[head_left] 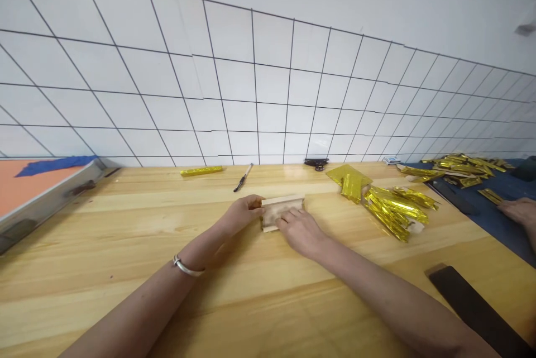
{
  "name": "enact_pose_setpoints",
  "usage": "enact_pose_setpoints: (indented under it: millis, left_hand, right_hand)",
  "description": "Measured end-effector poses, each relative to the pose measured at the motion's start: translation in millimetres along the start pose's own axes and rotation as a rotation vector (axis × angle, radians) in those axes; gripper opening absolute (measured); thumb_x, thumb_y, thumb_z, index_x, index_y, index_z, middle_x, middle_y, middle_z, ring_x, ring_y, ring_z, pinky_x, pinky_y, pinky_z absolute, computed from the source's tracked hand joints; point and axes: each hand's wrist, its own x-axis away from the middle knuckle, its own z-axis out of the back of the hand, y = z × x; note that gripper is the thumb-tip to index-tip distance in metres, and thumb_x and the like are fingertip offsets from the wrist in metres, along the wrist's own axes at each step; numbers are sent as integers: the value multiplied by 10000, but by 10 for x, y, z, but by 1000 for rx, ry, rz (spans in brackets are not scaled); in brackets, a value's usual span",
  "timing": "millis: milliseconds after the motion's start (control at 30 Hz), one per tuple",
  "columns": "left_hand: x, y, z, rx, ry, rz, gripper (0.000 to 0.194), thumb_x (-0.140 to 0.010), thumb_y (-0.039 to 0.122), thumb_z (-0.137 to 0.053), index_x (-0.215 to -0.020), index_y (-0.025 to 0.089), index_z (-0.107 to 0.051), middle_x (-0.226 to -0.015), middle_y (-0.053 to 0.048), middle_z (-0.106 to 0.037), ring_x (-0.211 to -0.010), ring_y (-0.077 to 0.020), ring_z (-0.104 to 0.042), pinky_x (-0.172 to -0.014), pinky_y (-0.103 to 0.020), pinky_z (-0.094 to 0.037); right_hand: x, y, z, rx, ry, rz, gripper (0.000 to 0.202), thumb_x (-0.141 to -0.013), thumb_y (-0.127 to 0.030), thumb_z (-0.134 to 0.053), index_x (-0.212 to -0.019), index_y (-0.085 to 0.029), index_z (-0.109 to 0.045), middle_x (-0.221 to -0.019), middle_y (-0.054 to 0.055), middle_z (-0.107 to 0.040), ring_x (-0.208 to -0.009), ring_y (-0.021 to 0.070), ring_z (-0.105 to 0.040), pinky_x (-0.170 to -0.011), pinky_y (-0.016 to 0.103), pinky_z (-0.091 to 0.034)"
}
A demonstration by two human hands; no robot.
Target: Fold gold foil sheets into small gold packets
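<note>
A small beige sheet of paper [272,214] lies on the wooden table in front of me, with its far and near edges folded into strips. My left hand [247,210] pinches the paper at its left edge, and a silver bangle circles that wrist. Across the right part of the sheet rest the fingers of my right hand [299,228], lying on its surface and covering some of it. The paper's underside is hidden.
Gold foil strips [396,210] and a square gold sheet [344,175] lie to the right. Along the back are a gold strip [201,171], a pen [243,178] and a black clip [317,163]. Another person's hand [519,210] is at far right, near a foil pile [464,167].
</note>
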Motion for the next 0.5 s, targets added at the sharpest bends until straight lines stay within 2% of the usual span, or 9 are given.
enact_pose_setpoints:
  millis: [100,200,367,433,500]
  left_hand:
    - [157,64,-68,0,12,4,266,-687,399,-615,-814,166,-607,-610,39,-534,-629,-142,-530,-602,-246,-415]
    - [324,126,-142,25,28,15,240,-743,388,-551,-811,159,-580,-649,25,-555,-642,-140,-535,-585,-233,-412]
    - [589,163,-169,57,21,19,231,-795,274,-466,-986,169,-541,-782,0,-604,-718,-142,-568,-623,-230,-441]
    - [699,152,-149,-39,37,-3,308,-796,201,-433,-1094,186,-506,-801,-2,-599,-706,-139,-560,-632,-245,-451]
    - [830,151,-136,-226,130,-88,406,-774,132,-425,-1174,195,-465,-916,-34,-594,-807,-161,-564,-716,-290,-472]
  right_hand:
    - [74,-121,62,-20,0,40,264,-875,-118,-463,-1113,-174,-564,-984,76,-643,-989,201,-526,-841,340,-387]
    - [172,-251,118,-44,8,84,275,-875,-110,-461,-1129,-164,-550,-998,76,-636,-980,204,-528,-841,347,-393]
    - [372,-430,144,-65,59,152,317,-849,-90,-494,-1159,-146,-527,-1050,96,-615,-999,211,-519,-858,354,-406]
    - [437,-488,145,-77,59,164,344,-838,-87,-508,-1178,-140,-519,-1066,104,-611,-1011,220,-512,-880,364,-405]
    - [487,-541,149,-97,37,169,351,-838,-89,-502,-1185,-138,-520,-1093,110,-603,-1022,230,-504,-887,372,-409]
